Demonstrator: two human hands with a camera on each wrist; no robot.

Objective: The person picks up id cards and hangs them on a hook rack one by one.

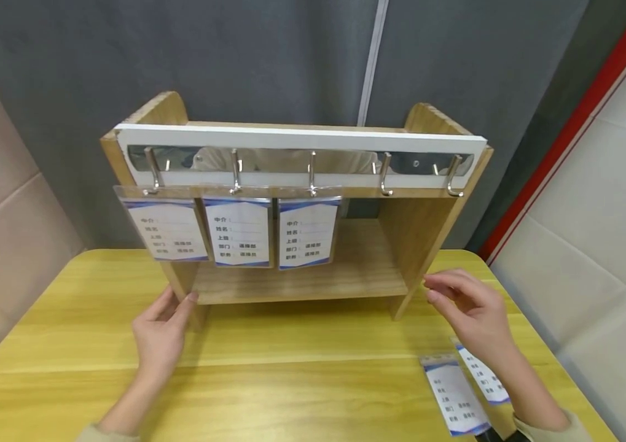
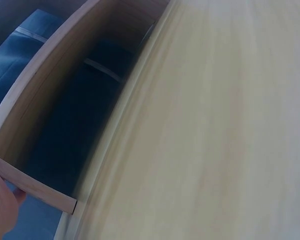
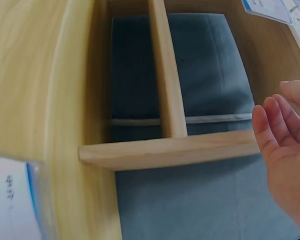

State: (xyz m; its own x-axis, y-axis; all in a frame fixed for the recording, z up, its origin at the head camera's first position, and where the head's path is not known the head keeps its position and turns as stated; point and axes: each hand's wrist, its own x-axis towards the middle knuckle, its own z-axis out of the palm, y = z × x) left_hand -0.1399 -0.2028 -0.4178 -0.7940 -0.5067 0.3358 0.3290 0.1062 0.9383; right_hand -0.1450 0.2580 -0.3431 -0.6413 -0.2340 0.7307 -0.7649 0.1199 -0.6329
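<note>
A small wooden shelf (image 1: 368, 258) stands on the table, with a white hook rail (image 1: 301, 136) across its upper front. Three plastic-sleeved name badges (image 1: 238, 233) hang from the left and middle hooks; the two hooks on the right carry none. My left hand (image 1: 160, 334) grips the shelf's left side panel low down, thumb at its front edge. Only part of that hand shows in the left wrist view. Beside the right side panel (image 3: 170, 150) is my right hand (image 1: 473, 313), its fingers loosely bent with nothing between them, fingertips close to the panel's edge.
Two more name badges, a nearer one (image 1: 453, 396) and one partly under my right forearm (image 1: 484, 374), lie on the yellow wood-grain table (image 1: 301, 380). A black item (image 1: 489, 434) shows at the nearer badge's lower end. A grey curtain (image 1: 268, 61) hangs behind the shelf.
</note>
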